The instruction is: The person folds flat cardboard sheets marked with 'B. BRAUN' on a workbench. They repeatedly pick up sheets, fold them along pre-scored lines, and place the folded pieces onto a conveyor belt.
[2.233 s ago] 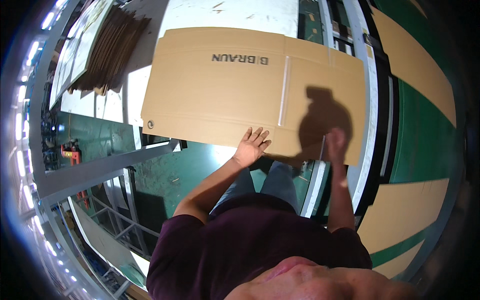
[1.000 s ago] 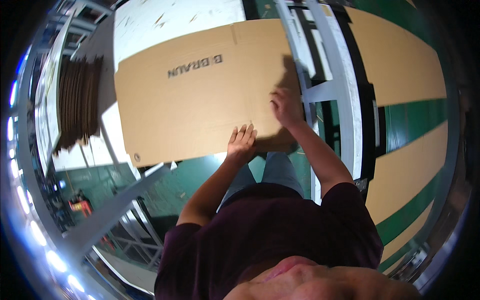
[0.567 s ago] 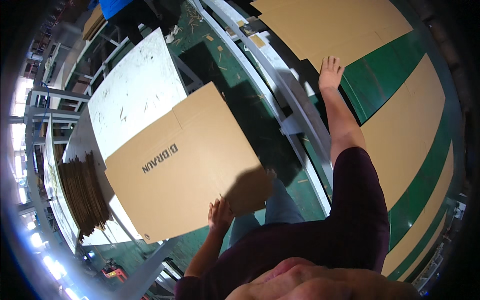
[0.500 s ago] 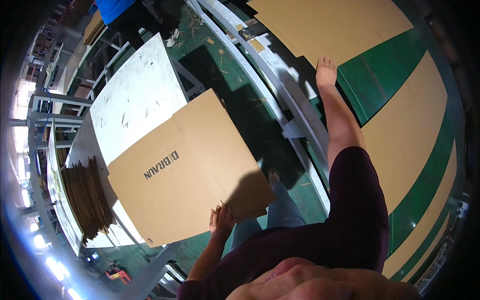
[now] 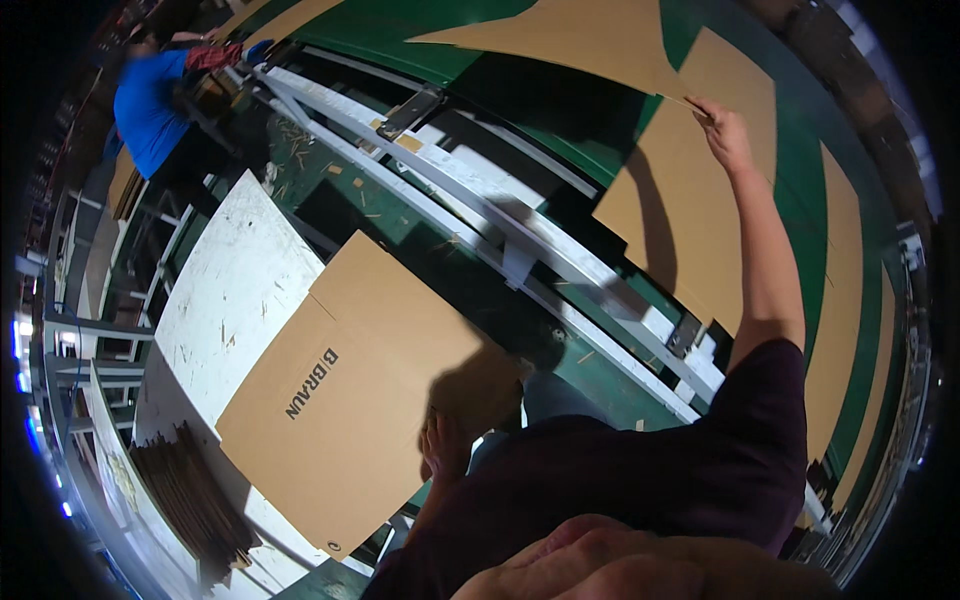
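Note:
A flat brown cardboard sheet [image 5: 360, 390] with dark printing lies at a slant over the white table, its near end toward my body. My left hand [image 5: 445, 448] rests on its near edge, fingers lying on the top face and the thumb out of sight. Out to the far right, my right hand [image 5: 722, 130] is closed on the edge of a plain cardboard sheet [image 5: 580, 35], pinched between thumb and fingers. That sheet is raised and bent above the green conveyor surface [image 5: 800, 130]. Another cardboard sheet [image 5: 700, 180] lies beneath it, partly in shadow.
More cardboard sheets [image 5: 840, 300] lie along the conveyor at right. A pale metal rail [image 5: 560, 250] runs between conveyor and white table [image 5: 225, 280]. Stacked cardboard [image 5: 190, 500] stands at lower left. A person in blue [image 5: 155, 115] bends at the far left.
My right hand has gone from lying open on a sheet to gripping a raised sheet's edge. The view has turned right. My left hand stays at the printed sheet's edge.

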Available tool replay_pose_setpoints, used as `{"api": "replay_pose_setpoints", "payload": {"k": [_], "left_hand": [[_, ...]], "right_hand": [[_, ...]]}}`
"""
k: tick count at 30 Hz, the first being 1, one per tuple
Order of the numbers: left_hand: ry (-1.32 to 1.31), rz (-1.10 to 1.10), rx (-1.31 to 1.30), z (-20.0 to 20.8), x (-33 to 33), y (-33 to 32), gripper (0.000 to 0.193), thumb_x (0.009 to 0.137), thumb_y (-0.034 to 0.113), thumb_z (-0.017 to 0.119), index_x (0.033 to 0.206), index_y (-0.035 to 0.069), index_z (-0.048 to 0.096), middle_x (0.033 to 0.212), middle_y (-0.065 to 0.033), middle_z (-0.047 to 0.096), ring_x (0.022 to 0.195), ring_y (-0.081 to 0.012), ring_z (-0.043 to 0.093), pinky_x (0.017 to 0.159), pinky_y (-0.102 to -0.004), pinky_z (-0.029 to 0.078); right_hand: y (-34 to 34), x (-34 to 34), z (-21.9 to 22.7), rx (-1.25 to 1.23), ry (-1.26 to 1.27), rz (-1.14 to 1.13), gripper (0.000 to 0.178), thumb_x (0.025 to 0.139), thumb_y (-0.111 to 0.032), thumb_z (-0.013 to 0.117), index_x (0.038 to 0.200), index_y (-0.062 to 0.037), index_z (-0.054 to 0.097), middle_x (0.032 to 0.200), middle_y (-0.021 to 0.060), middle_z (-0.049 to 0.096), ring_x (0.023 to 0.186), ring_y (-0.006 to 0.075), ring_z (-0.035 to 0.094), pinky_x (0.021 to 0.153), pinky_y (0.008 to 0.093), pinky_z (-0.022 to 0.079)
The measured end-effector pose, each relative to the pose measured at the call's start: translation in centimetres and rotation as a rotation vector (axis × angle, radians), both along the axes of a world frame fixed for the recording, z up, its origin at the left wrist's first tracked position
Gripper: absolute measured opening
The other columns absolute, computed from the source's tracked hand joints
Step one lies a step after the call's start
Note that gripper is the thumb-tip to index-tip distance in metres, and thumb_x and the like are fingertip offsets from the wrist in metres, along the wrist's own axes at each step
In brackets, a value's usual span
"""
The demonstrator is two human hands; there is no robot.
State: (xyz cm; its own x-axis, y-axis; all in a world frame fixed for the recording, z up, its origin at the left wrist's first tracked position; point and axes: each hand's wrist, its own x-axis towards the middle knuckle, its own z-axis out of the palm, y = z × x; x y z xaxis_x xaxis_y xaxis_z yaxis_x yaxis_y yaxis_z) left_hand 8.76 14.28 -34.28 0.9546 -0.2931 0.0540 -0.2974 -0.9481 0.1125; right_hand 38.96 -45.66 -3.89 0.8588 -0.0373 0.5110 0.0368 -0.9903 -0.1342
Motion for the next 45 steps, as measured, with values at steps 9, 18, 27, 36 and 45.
{"api": "replay_pose_setpoints", "payload": {"k": [9, 18, 27, 36, 45], "left_hand": [[0.001, -0.040, 0.017, -0.5, -0.4, 0.7, 0.066, 0.074, 0.039, 0.070, 0.126, 0.004, 0.050, 0.134, -0.0149, 0.046, 0.123, -0.0316, 0.044, 0.100, -0.0492, 0.039], [0.066, 0.045, -0.024, -0.1, 0.2, -0.4, 0.062, 0.071, 0.037, 0.073, 0.122, 0.006, 0.055, 0.135, -0.0113, 0.049, 0.125, -0.0295, 0.044, 0.102, -0.0484, 0.037], [0.123, 0.159, -0.013, 0.5, -0.9, -0.7, 0.064, 0.074, 0.037, 0.071, 0.128, 0.009, 0.051, 0.139, -0.0104, 0.044, 0.128, -0.0307, 0.041, 0.104, -0.0460, 0.036], [0.124, 0.179, -0.030, 0.7, -1.2, -1.0, 0.062, 0.073, 0.034, 0.072, 0.126, 0.008, 0.052, 0.139, -0.0105, 0.044, 0.127, -0.0311, 0.042, 0.103, -0.0459, 0.036], [0.337, 0.308, -0.234, -2.3, -1.1, -0.1, 0.041, 0.088, 0.033, 0.051, 0.122, 0.010, 0.057, 0.127, -0.0140, 0.055, 0.119, -0.0303, 0.049, 0.099, -0.0442, 0.040]], "right_hand": [[17.1, -23.4, 17.2, 0.553, -0.936, 0.357, 0.014, 0.089, -0.014, 0.065, 0.097, -0.0026, 0.067, 0.093, 0.0038, 0.067, 0.082, 0.0108, 0.060, 0.075, 0.0234, 0.048], [0.5, -13.8, 1.7, 0.608, -0.622, -0.216, 0.059, 0.074, -0.034, 0.076, 0.114, 0.0023, 0.054, 0.110, 0.0156, 0.063, 0.100, 0.0254, 0.060, 0.086, 0.0372, 0.047], [9.1, -15.9, -27.8, 0.593, 0.107, -1.142, 0.066, 0.064, -0.036, 0.083, 0.109, 0.0062, 0.059, 0.096, 0.0232, 0.064, 0.089, 0.0371, 0.063, 0.083, 0.0425, 0.050], [18.8, -12.9, -24.8, 2.239, 0.293, 0.149, 0.026, 0.078, -0.004, 0.064, 0.104, -0.0005, 0.061, 0.099, 0.0118, 0.063, 0.086, 0.0264, 0.062, 0.075, 0.0402, 0.054], [40.5, -28.1, -24.3, 2.039, 1.035, 0.525, 0.036, 0.090, -0.020, 0.060, 0.123, -0.0071, 0.053, 0.116, 0.0082, 0.061, 0.104, 0.0228, 0.059, 0.088, 0.0376, 0.049]]}}
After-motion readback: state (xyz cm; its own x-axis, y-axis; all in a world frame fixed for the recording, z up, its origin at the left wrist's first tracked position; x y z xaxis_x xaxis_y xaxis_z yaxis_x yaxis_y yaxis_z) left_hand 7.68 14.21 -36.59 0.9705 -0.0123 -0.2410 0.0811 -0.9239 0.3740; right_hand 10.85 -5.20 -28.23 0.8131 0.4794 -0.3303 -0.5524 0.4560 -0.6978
